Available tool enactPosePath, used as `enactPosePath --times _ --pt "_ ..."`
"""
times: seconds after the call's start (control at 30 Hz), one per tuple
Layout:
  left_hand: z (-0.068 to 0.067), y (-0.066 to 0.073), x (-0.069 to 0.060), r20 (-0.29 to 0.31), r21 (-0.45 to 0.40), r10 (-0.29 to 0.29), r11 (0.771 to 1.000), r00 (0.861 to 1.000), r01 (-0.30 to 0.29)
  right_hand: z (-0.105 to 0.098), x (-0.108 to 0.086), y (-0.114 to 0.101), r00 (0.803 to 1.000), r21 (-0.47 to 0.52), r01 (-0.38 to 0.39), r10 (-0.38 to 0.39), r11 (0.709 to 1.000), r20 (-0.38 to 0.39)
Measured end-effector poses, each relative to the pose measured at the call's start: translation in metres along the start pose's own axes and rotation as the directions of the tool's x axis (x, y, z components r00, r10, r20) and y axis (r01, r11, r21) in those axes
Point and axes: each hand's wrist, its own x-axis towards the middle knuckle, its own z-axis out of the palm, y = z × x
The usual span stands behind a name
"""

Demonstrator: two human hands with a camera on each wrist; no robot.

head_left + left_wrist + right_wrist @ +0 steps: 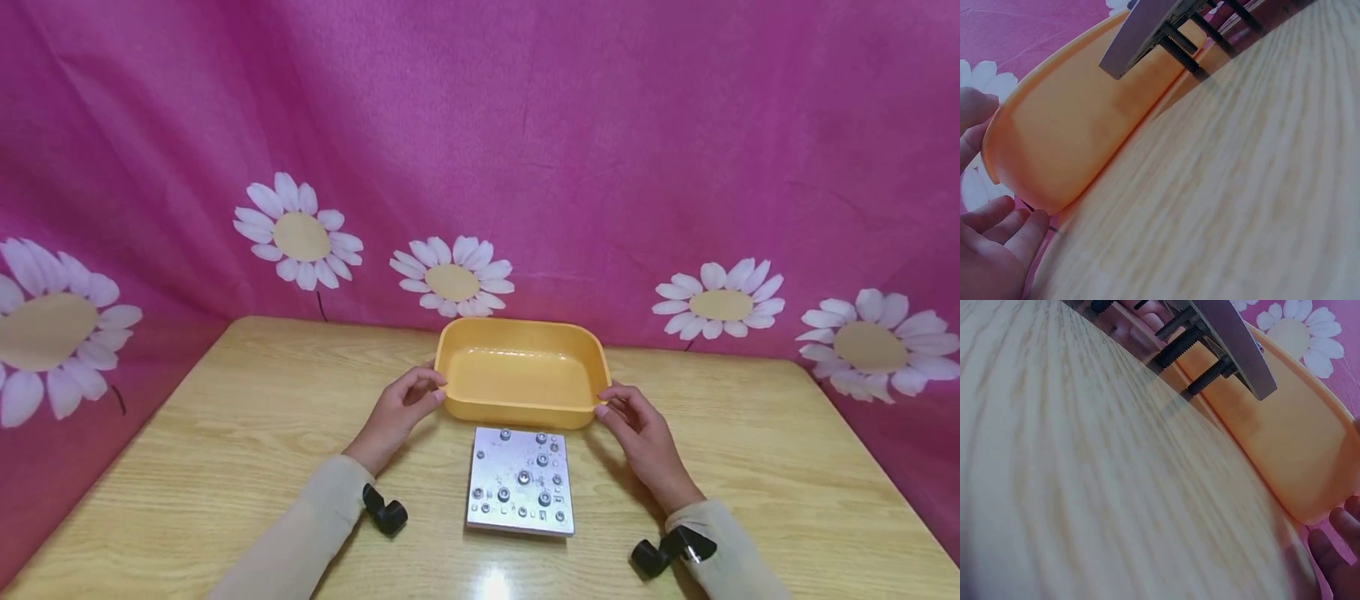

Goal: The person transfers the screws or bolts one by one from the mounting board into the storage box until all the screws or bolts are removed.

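Through the head view I have the yellow tray (pixel 525 413) at the centre of the frame, standing on the wooden table (pixel 262 417), its long axis running left to right. That axis is what I read first: the left hand (pixel 397 414) sits at its lower left corner and the right hand (pixel 643 433) at its lower right, so neither is clearly nearer. Each pinches the rim between thumb and finger. Just below the tray in the frame is the metal plate (pixel 513 465), between the forearms and apart from both hands. I count one tray, one plate, two hands, two sleeves (pixel 300 533), two black wrist mounts (pixel 390 517) and five daisies (pixel 452 282) on the pink backdrop (pixel 570 167); the bolt heads (pixel 524 477) are too small for me to number surely

In the left wrist view I see the tray's wall across the upper left, fingers at its end by the left edge, and the plate jutting in at the top, threaded bolts (pixel 1179 55) pointing down beneath it

In the right wrist view I find the tray at the right, the plate at top centre, and fingers at lower right; whether those touch the tray's base, I cannot tell
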Motion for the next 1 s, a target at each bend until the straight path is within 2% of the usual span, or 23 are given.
enactPosePath --times 0.3,0.53,0.87,1.0 --pt "-0.0010 0.0025 -0.0031 -0.012 -0.050 0.016 0.999 1.000 -0.017 0.0035 0.0014 -0.0026 1.000 -0.005 0.002 -0.002 1.000 -0.005" --pt "-0.0018 0.0019 -0.0046 -0.023 -0.082 0.008 0.997 1.000 -0.010 0.0038 0.0009 -0.0040 1.000 -0.021 0.004 -0.005 1.000 -0.012" --pt "-0.0003 0.0010 -0.0038 0.034 -0.138 0.004 0.990 0.999 0.001 0.0018 -0.0011 -0.0020 1.000 -0.011 0.021 -0.021 1.000 -0.015" --pt "0.0010 0.0010 -0.0033 0.036 -0.129 -0.004 0.992 0.999 0.008 0.0005 -0.0028 -0.0057 1.000 -0.023 -0.017 0.016 1.000 -0.016"
